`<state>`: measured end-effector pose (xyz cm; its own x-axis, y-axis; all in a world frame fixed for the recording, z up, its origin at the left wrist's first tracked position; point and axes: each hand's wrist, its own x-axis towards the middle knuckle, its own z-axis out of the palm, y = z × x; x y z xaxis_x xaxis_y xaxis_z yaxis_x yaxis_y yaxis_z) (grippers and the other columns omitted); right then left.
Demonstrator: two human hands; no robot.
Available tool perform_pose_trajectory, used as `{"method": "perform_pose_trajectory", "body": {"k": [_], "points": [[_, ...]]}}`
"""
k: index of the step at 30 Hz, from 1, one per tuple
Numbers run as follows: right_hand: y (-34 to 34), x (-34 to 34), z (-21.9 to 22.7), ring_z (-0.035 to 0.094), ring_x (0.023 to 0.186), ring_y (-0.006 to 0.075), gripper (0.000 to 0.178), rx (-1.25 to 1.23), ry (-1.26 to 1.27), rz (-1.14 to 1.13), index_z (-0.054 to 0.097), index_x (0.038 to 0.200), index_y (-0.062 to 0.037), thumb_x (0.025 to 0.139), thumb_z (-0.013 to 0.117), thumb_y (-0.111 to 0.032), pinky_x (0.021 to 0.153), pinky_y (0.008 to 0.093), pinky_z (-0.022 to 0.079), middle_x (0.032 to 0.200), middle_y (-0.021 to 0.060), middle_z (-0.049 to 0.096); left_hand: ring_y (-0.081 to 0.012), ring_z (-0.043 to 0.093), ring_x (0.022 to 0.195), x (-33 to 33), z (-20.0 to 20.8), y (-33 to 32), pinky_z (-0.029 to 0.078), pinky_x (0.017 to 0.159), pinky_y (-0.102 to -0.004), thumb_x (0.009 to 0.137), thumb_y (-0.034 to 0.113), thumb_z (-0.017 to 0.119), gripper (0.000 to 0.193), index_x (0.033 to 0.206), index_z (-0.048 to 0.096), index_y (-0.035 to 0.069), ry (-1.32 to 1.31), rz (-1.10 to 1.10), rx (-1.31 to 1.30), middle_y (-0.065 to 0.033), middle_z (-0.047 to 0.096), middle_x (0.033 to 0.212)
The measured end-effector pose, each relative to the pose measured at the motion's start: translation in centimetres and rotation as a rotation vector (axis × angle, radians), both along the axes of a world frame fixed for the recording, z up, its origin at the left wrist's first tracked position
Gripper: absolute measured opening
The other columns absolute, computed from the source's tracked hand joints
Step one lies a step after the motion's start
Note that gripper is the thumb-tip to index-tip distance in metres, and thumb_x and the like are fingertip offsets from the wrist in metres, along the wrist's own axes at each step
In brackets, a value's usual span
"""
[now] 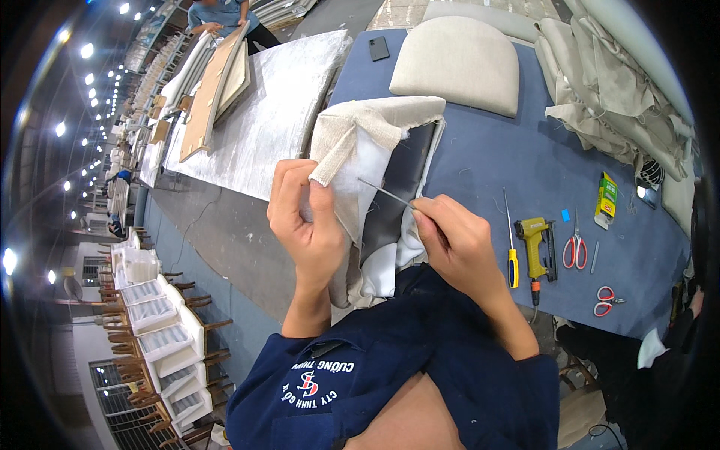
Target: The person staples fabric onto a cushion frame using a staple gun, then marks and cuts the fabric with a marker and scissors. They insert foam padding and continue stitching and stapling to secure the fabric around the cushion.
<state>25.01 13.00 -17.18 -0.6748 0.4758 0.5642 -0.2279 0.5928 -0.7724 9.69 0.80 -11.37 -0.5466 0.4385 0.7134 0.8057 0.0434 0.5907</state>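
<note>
A beige fabric-covered upholstery piece [416,107] stands in front of me at the table edge, its cover partly folded back. White padding [367,154] shows beneath the cover, next to a dark inner surface [401,169]. My left hand [304,217] pinches the loose corner of the beige fabric cover [337,154] between thumb and fingers. With its fingers closed, my right hand [456,238] grips a thin metal rod [386,193]. The rod's far tip is at the white padding; whether it enters the padding I cannot tell. White lining cloth [380,270] hangs below.
On the blue table [480,169] lie a yellow-handled screwdriver [512,262], a staple gun [534,244], red-handled scissors [575,251], small snips [604,301] and a box [606,199]. Behind are a phone [379,49], padded panel [457,64] and fabric pile [596,82]. Another person [221,15] stands far left.
</note>
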Motion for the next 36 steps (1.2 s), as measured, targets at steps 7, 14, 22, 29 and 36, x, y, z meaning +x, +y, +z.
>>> {"method": "perform_pose_trajectory", "body": {"k": [7, 14, 22, 29, 36], "points": [[0.1, -0.5, -0.4, 0.065, 0.069, 0.0324, 0.009, -0.023, -0.002, -0.027, 0.067, 0.103, 0.0014, 0.096, 0.066, -0.004, 0.061, 0.0383, 0.052, 0.083, 0.015, 0.065, -0.0137, 0.052, 0.08, -0.3, 1.3, -0.8, 0.039, 0.072, -0.026, 0.087, 0.003, 0.058, 0.013, 0.084, 0.066, -0.007, -0.216, -0.13, 0.05, -0.0092, 0.062, 0.087], [0.1, -0.4, 0.5, 0.063, 0.066, 0.0287, 0.011, -0.109, -0.013, 0.074, 0.068, 0.104, 0.0026, 0.097, 0.066, -0.005, 0.059, 0.0359, 0.05, 0.082, 0.0149, 0.065, -0.0165, 0.05, 0.081, -0.1, 0.2, -1.0, 0.038, 0.075, -0.0295, 0.084, 0.007, 0.057, 0.016, 0.082, 0.064, -0.007, -0.133, -0.148, 0.1, -0.0109, 0.061, 0.085], [-0.3, -1.6, 0.8, 0.056, 0.054, 0.0213, 0.011, -0.315, 0.076, 0.226, 0.069, 0.103, 0.0058, 0.098, 0.066, -0.004, 0.052, 0.0325, 0.043, 0.076, 0.016, 0.065, -0.0186, 0.047, 0.082, 0.6, -0.2, -0.6, 0.035, 0.077, -0.0316, 0.083, 0.009, 0.056, 0.016, 0.078, 0.06, -0.006, 0.049, -0.186, 0.079, -0.012, 0.057, 0.083], [-0.2, -2.5, 1.7, 0.053, 0.052, 0.0188, 0.012, -0.398, 0.038, 0.31, 0.069, 0.098, 0.0064, 0.098, 0.066, -0.005, 0.051, 0.0336, 0.04, 0.068, 0.0163, 0.062, -0.0186, 0.047, 0.082, 0.4, -0.5, -0.9, 0.036, 0.076, -0.0322, 0.085, 0.01, 0.057, 0.017, 0.081, 0.062, -0.005, 0.023, -0.184, 0.089, -0.012, 0.058, 0.084], [-1.3, -3.8, 3.1, 0.052, 0.052, 0.0194, 0.013, -0.484, -0.018, 0.341, 0.069, 0.096, 0.0063, 0.099, 0.065, -0.005, 0.052, 0.0344, 0.04, 0.067, 0.0174, 0.061, -0.0184, 0.046, 0.083, -0.1, -1.1, -2.0, 0.036, 0.076, -0.032, 0.088, 0.011, 0.056, 0.017, 0.084, 0.063, -0.003, 0.065, -0.164, 0.104, -0.0112, 0.058, 0.086]]}}
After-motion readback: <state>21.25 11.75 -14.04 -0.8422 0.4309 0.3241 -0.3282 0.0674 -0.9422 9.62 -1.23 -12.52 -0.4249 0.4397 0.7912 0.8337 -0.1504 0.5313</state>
